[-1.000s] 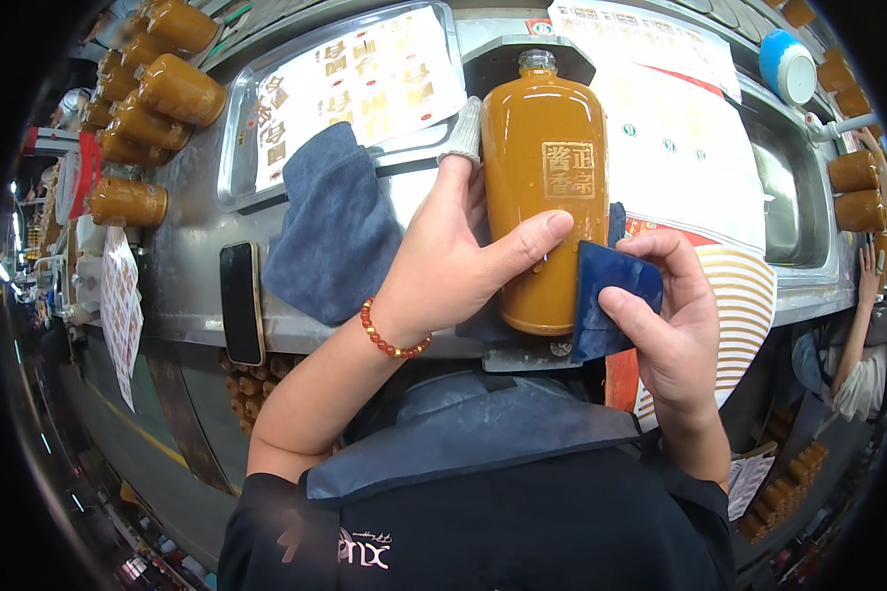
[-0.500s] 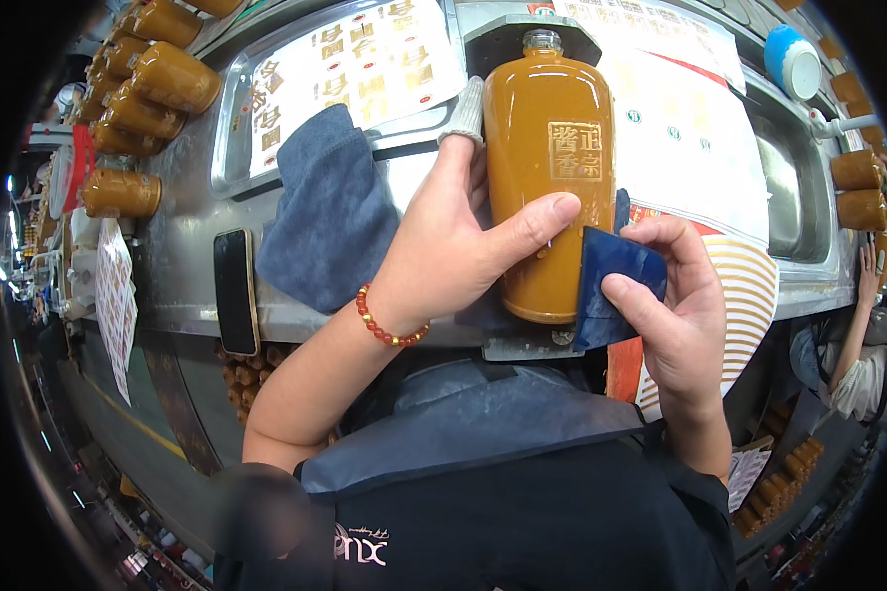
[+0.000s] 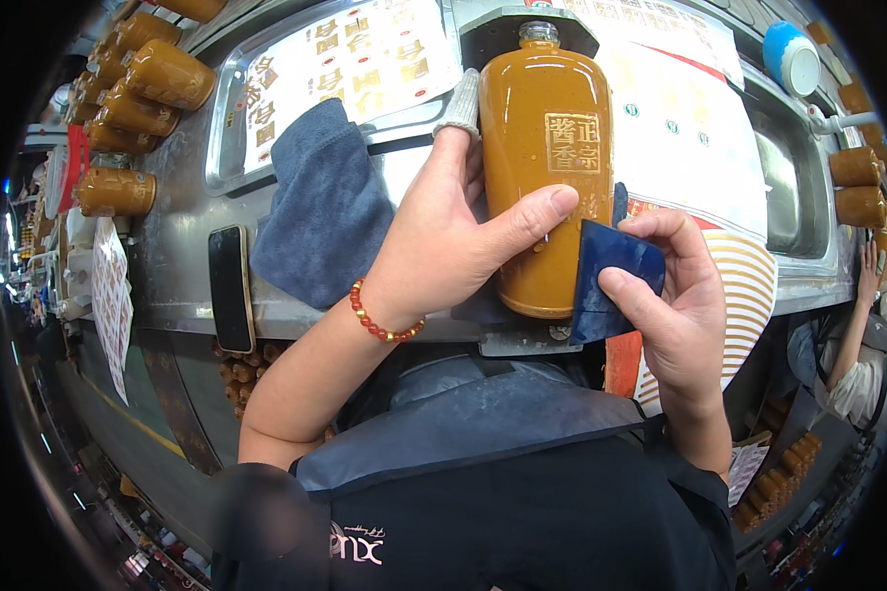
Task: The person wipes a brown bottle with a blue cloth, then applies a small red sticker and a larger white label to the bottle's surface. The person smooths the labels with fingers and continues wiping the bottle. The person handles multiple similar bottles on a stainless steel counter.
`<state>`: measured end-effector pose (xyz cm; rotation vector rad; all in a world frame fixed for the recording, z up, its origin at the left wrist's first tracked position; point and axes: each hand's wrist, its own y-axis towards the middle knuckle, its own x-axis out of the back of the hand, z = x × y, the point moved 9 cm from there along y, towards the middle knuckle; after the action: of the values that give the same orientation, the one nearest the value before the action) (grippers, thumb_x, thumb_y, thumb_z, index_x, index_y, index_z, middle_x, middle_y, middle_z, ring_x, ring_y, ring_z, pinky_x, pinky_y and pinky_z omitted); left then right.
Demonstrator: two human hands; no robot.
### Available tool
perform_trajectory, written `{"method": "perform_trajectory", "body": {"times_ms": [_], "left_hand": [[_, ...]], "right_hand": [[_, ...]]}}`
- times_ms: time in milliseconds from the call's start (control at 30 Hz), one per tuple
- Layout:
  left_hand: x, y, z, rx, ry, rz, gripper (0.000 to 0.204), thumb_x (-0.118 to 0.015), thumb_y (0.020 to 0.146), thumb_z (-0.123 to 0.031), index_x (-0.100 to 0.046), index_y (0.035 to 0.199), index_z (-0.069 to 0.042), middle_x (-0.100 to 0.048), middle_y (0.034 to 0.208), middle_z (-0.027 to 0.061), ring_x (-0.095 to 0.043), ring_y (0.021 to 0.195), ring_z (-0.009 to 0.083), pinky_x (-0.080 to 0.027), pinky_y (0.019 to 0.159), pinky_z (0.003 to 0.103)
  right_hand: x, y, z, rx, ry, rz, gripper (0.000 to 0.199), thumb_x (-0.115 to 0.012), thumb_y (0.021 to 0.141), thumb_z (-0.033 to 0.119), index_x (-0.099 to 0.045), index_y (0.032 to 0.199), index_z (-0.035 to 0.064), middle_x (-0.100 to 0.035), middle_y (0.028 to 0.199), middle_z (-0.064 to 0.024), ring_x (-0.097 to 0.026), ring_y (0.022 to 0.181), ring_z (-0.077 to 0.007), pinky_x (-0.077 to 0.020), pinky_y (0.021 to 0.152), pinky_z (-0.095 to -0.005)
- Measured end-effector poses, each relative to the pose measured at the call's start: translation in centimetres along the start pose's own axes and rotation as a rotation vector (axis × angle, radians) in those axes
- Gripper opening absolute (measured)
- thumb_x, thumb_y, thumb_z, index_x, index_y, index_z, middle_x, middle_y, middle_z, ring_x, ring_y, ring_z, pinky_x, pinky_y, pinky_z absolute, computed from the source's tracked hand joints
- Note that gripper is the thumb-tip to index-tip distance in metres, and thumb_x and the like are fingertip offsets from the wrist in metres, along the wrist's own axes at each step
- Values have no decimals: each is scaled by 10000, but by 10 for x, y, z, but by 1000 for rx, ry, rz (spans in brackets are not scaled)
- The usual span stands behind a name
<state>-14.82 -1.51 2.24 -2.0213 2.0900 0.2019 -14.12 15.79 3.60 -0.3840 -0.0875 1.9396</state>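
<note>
A large amber-brown glass bottle (image 3: pixel 517 138) with a clear neck stands or leans before me, a square gold label (image 3: pixel 575 143) on its front. My left hand (image 3: pixel 443 231) is wrapped round the bottle's left side, thumb across its lower front. One fingertip wears a ribbed off-white finger cover (image 3: pixel 459 100), and a red bead bracelet circles the wrist. In my right hand (image 3: pixel 682 310) a flat blue scraper (image 3: pixel 613 266) is pinched between thumb and fingers, its edge against the bottle's lower right side. The left hand's other fingers are mostly hidden behind the bottle.
To the left lie a blue-grey cloth (image 3: pixel 315 207), a phone (image 3: pixel 231 291) and a metal tray (image 3: pixel 225 148) with gold sticker sheets. More sheets (image 3: pixel 705 163) lie right of the bottle, near a metal basin (image 3: pixel 786 202). Brown bottles (image 3: pixel 170 74) crowd the far left; another person's arm (image 3: pixel 851 325) shows at right.
The whole view has shifted slightly. Both hands keep the same hold, with the scraper still at the bottle's lower right side.
</note>
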Motion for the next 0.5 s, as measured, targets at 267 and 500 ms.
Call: {"method": "perform_trajectory", "body": {"times_ms": [267,500], "left_hand": [[1,0,0,4,17,-3,721,-794,907,-264,-355,1358,88,-546,1323,193,-538,1252,222,-448,1072,360],[1,1,0,-33,31,-10,732,-796,905,-270,-353,1365,87,-545,1323,195,-534,1255,227,-442,1078,362]], "right_hand": [[-1,0,3,3,-24,13,352,-686,910,-56,-516,1212,1,-598,1136,-72,-601,1034,-98,-504,897,-242],[-2,0,2,-4,-10,13,351,-688,907,-56,-512,1204,6,-595,1135,-74,-595,1038,-103,-499,901,-246]]}}
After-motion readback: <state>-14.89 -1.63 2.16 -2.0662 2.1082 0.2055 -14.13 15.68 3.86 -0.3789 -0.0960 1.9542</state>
